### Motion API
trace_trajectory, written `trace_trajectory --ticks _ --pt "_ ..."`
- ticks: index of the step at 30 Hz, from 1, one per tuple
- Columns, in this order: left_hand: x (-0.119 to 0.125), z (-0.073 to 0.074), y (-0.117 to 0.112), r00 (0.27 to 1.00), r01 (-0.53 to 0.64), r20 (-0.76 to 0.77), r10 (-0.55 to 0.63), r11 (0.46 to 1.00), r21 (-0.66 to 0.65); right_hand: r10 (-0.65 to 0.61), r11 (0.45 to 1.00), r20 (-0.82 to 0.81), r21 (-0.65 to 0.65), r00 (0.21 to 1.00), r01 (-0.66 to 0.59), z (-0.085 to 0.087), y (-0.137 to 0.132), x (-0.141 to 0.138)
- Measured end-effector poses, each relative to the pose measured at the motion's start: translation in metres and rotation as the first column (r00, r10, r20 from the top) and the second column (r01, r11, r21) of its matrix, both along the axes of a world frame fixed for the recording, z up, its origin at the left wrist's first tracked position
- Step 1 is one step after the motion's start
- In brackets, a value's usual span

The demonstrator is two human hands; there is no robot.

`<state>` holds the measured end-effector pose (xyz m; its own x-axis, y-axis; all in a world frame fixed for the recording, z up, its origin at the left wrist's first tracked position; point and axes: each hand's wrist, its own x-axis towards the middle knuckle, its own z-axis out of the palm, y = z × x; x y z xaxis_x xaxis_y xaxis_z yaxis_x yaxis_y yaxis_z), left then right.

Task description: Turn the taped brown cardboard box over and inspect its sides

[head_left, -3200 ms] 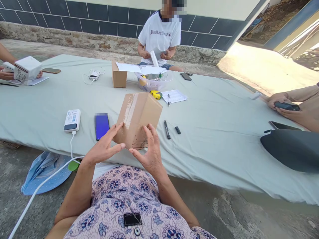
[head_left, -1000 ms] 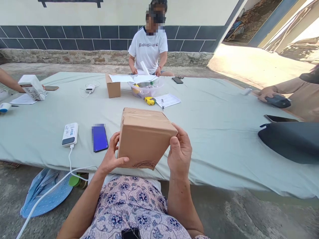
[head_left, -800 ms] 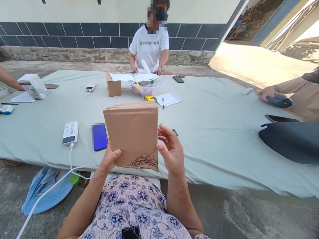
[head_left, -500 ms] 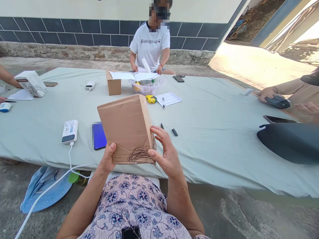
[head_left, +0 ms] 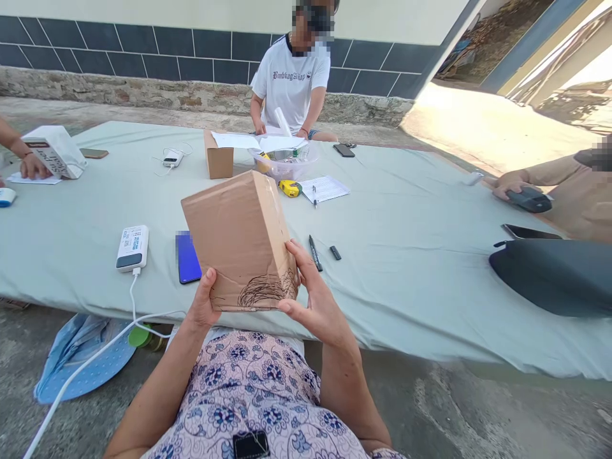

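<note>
Turned since a second ago, the cardboard box (head_left: 229, 239) is now shown with a narrow side brought into view beside its broad plain face, and the right grip (head_left: 318, 303) has been shifted from its upper right corner down to its lower right edge. By the left grip (head_left: 204, 303) the box is held closed at the lower left, the thumb being pressed on the front edge while the other fingers are hidden behind. At the right grip a fairly wide spread is kept between thumb and forefinger: the lower right corner is straddled, with the thumb set near the bottom and the forefinger laid along the narrow side.

Between the two grips, the box is held tilted above the near edge of the cloth-covered tabletop (head_left: 421, 255); whether it is touched by the cloth underneath cannot be told. Its brown faces are creased and slightly scuffed. Dense black scribble is seen low on the broad face and is carried around the corner towards the right thumb, and shiny tape is seen on the narrow side.

Just beyond the right grip, an uncapped black marker (head_left: 315, 253) and its cap (head_left: 335, 253) are seen apart. Ahead of the left grip, a smartphone (head_left: 189, 260) is partly covered by the box.
</note>
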<state>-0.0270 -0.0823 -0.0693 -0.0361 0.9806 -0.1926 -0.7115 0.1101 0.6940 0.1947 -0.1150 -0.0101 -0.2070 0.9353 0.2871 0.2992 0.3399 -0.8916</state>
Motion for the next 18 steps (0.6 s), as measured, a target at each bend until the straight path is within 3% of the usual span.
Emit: trace_trajectory --ticks 6,13,18 --pt "-0.004 -0.002 0.000 0.999 0.039 -0.028 -0.038 0.999 0.022 -0.011 1.000 -0.040 0.007 0.999 0.011 -0.003 0.002 -0.002" --pt "-0.005 -0.005 -0.002 0.979 0.187 -0.121 -0.165 0.961 0.205 -0.050 0.999 -0.247 -0.027 0.968 0.045 -0.013 0.010 0.006" --pt "-0.004 -0.004 0.000 0.987 0.148 -0.088 -0.132 0.967 0.209 -0.075 0.997 -0.223 -0.023 0.972 0.072 -0.016 0.012 0.003"
